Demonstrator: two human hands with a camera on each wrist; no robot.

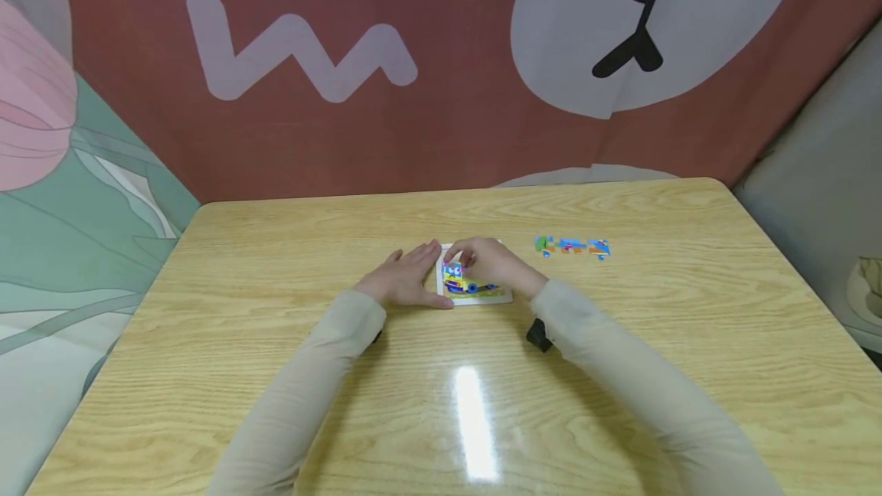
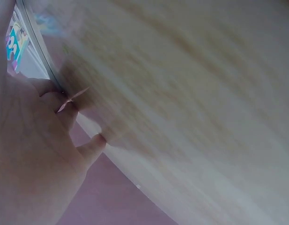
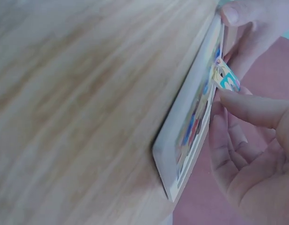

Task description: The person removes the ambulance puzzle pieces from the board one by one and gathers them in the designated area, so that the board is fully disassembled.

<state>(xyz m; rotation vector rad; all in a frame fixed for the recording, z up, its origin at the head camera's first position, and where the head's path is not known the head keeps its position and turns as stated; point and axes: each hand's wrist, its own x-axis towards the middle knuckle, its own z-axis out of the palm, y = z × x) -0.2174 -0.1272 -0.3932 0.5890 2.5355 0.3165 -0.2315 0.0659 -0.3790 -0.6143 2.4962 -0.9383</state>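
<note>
A white-rimmed puzzle board (image 1: 508,298) with a colourful picture lies on the table. My left hand (image 1: 406,282), its fingers extended, rests along the board's left edge; the thumb is at the lower left corner. Over the board, my right hand (image 1: 491,260) pinches a puzzle piece (image 3: 227,79) printed with cartoon eyes between thumb and fingers. This piece stands tilted up from the board in the right wrist view, its lower end close to the picture; whether it touches cannot be told. Part of the board's top is hidden behind the right hand.
Several loose puzzle pieces (image 1: 570,245) lie in a row to the right of the board. The wooden table (image 1: 276,266) ends at a wall (image 1: 455,136) with a cartoon print. Small black devices (image 1: 539,335) sit under the wrists.
</note>
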